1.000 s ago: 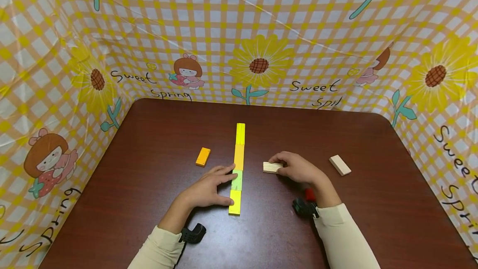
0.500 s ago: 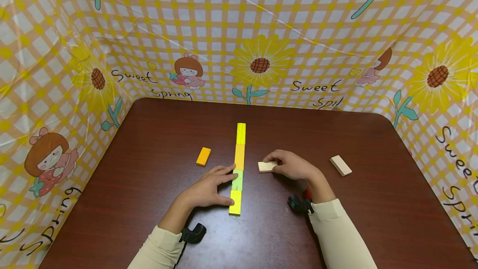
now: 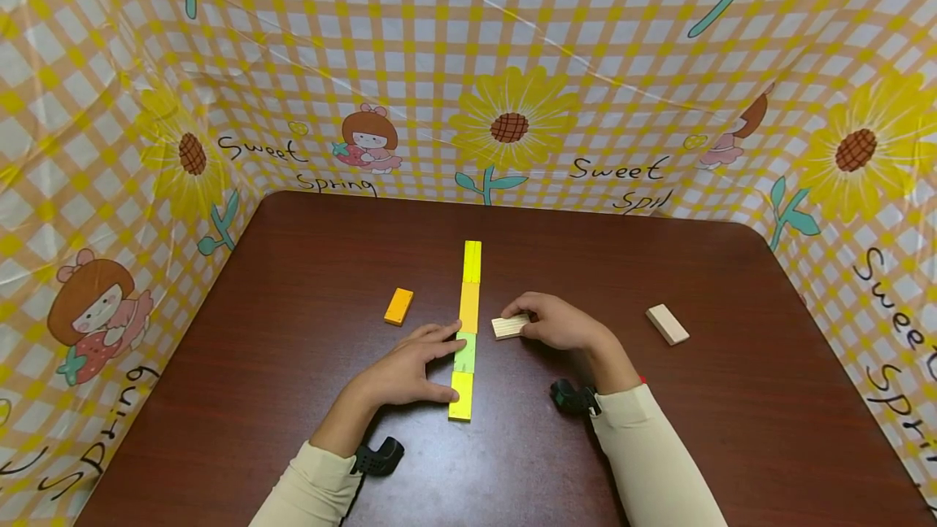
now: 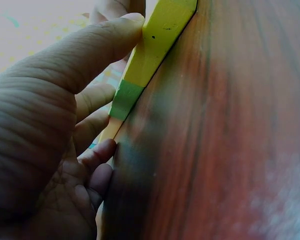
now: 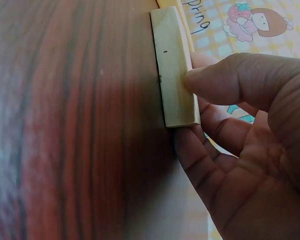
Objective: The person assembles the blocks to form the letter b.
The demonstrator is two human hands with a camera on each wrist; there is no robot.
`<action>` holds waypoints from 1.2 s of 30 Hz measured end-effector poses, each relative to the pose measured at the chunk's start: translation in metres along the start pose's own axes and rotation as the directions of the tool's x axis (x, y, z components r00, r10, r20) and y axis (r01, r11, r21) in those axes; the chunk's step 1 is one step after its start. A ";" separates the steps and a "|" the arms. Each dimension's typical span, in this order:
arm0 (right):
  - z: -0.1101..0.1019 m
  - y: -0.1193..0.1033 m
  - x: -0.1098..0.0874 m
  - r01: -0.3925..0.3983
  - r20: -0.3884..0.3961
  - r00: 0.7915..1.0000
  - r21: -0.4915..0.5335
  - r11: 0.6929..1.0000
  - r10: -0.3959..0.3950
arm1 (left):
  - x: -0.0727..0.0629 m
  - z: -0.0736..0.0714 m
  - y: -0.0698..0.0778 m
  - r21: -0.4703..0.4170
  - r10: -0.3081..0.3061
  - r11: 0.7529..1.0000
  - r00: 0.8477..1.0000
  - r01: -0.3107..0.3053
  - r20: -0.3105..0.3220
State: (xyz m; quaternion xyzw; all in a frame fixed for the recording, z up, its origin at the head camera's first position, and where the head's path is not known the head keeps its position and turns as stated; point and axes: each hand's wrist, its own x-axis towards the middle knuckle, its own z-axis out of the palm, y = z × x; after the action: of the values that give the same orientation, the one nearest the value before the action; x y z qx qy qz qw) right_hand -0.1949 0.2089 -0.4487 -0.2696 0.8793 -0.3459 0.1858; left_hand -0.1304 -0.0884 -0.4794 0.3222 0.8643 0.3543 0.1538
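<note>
In the head view, several flat blocks lie end to end in a straight row at the table's middle: a near yellow block (image 3: pixel 461 407), a green block (image 3: pixel 464 358), an amber block (image 3: pixel 469 299) and a far yellow block (image 3: pixel 472 260). My left hand (image 3: pixel 398 370) rests along the row's left side, thumb on the near yellow block and extended fingers by the green and amber ones. Just right of the row, my right hand (image 3: pixel 564 324) pinches a plain wooden block (image 3: pixel 505 327) by its long sides. The right wrist view shows my thumb (image 5: pixel 215 82) against that block, which lies low over the table.
An orange block (image 3: pixel 398 307) lies left of the row. Another plain wooden block (image 3: pixel 668 324) sits farther right, at an angle. The dark brown table (image 3: pixel 329 242) is walled at the back and sides by a checked, flower-printed cloth (image 3: pixel 410 39).
My right hand has moved left with the plain wooden block, bringing it closer to the row. That block has turned slightly. The left hand and the row have stayed still.
</note>
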 end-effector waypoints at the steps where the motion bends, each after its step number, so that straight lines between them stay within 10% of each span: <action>1: 0.001 0.000 0.001 0.001 0.002 1.000 0.002 1.000 -0.001 | 0.000 0.000 0.000 0.001 -0.002 1.000 1.000 0.002 0.000; 36: 0.010 -0.010 0.007 -0.003 0.003 1.000 0.058 0.998 0.003 | 0.000 -0.001 0.003 -0.016 -0.020 1.000 1.000 0.020 0.006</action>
State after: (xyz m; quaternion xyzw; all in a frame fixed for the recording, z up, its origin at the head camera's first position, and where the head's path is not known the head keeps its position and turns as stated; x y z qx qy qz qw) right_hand -0.1919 0.1936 -0.4493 -0.2632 0.8690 -0.3705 0.1955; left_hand -0.1295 -0.0871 -0.4770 0.3133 0.8642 0.3586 0.1623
